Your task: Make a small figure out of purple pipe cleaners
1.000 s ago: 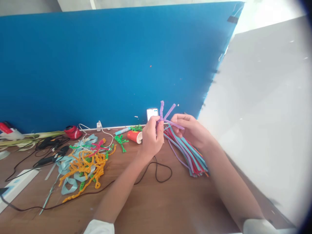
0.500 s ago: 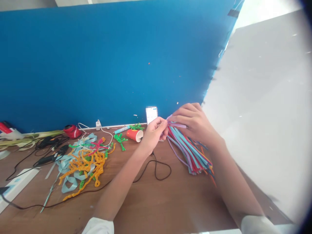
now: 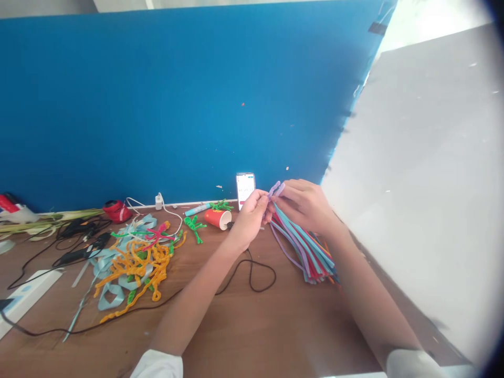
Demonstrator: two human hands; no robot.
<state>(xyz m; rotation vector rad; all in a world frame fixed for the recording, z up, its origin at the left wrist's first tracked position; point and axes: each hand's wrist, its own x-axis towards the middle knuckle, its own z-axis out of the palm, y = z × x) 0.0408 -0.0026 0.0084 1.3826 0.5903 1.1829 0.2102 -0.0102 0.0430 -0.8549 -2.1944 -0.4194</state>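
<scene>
So both hands meet right at the top of that bundle of pipe cleaners (image 3: 305,247), back near the blue partition (image 3: 157,105). The left hand (image 3: 249,216) has its fingers pinched narrow on the short purple pipe cleaner (image 3: 275,188) poking up between the two hands. The right hand (image 3: 305,206) is curled closed around the gathered upper ends of the bundle, thumb side facing the left hand, so the two grips are practically touching.

What matters here is the bundle's long axis: it runs from the hands down and to the person's right, slanting toward the near edge of the wooden table (image 3: 236,325), with the loose ends fanning out under the right forearm. So the free length lies away from the left fingers and along the right arm, and the right hand is clearly the nearer one to the body of the bundle. The purple tip points up and slightly right, away from the table.

An orange paper cup (image 3: 217,218) lies tipped just left of the left hand, and a phone (image 3: 245,188) is propped behind.
</scene>
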